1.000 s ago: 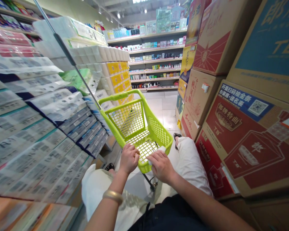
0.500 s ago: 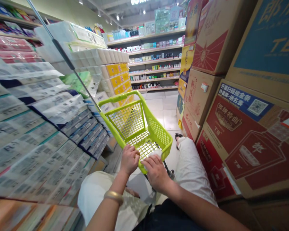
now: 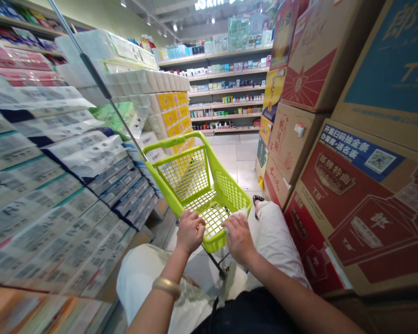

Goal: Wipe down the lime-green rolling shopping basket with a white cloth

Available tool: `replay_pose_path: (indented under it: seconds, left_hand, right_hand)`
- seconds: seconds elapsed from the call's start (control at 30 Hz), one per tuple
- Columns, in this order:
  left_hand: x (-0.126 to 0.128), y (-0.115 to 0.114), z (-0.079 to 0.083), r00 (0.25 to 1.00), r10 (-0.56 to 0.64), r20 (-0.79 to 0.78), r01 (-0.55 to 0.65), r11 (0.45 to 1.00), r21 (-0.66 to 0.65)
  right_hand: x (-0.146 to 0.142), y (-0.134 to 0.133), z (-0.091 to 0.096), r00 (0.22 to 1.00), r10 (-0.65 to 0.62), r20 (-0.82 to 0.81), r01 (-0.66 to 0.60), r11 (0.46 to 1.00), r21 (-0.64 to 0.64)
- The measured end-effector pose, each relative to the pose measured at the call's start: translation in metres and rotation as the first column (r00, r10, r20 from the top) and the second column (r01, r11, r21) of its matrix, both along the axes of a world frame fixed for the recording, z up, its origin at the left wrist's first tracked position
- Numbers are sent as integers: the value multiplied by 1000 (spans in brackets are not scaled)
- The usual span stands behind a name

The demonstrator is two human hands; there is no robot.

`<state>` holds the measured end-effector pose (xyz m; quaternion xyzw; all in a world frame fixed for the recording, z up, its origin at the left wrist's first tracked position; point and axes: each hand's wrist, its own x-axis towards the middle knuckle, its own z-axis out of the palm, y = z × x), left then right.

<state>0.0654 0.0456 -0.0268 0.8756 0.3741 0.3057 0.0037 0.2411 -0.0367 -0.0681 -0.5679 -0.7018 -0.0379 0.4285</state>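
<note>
A lime-green shopping cart basket (image 3: 226,181) with lattice walls and floor stands in front of my legs; its floor looks bare. My left hand (image 3: 191,232), a gold bangle on that wrist, is closed around the near rim. On the near right part of the same rim rests my right hand (image 3: 239,236). Its bent fingers press a crumpled white wipe (image 3: 244,212), mostly covered by the hand, against the green plastic. A metal pole (image 3: 120,118) with a dark sleeve rises from the cart's far left side.
Stacked tissue packs (image 3: 73,153) crowd the left. Toilet roll packs (image 3: 146,83) stand beyond them. Cardboard liquor cartons (image 3: 362,208) are piled close on the right. Straight ahead, a tiled aisle (image 3: 226,153) leads to shelves (image 3: 230,74) of small goods.
My right hand has slid rightward along the basket rim with the white wipe. My left hand keeps its hold on the rim. The view has shifted slightly.
</note>
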Motion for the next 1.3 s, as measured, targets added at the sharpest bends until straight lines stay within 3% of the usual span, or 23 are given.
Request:
replay_pose_path:
  seconds: [0.1,0.17,0.23,0.37,0.47,0.6,0.77,0.83,0.9,1.03,1.1,1.3]
  left_hand:
    - [-1,0,0,1000,-8,-6,8,1000,4]
    - [-5,0,1,1000,-17,-12,17,1000,1]
    - [-9,1,2,999,-28,-21,28,1000,0]
    - [-14,3,3,999,-38,-29,38,999,3]
    - [-14,4,3,999,-31,-8,31,999,9]
    - [-12,3,1,1000,-18,23,18,1000,10]
    - [-15,2,2,1000,-5,21,5,1000,-4]
    - [-18,2,3,1000,-16,17,16,1000,-9]
    - [-21,3,5,999,-33,23,33,999,-17]
    - [-22,5,6,997,-49,66,53,997,-51]
    - [-19,6,6,995,-39,88,45,996,-72]
    - [-19,7,5,992,-38,120,49,995,-85]
  right_hand:
    - [-35,-11,1,992,103,68,-101,995,-27]
    - [-34,-10,3,973,190,133,-186,982,-42]
    - [-13,-3,5,959,221,175,-215,975,-48]
    - [49,17,9,982,97,163,-99,995,1]
    - [69,24,9,990,42,136,-47,998,35]
    - [32,14,5,999,0,39,0,1000,-7]
    - [-35,-7,4,986,157,52,-154,986,-57]
    - [-34,-5,7,965,236,111,-230,971,-69]
    - [-13,3,11,941,282,190,-271,959,-79]
    - [48,23,16,962,140,235,-133,990,-42]
    - [64,29,15,968,110,227,-107,994,-27]
    - [44,23,5,994,-12,107,12,1000,-4]
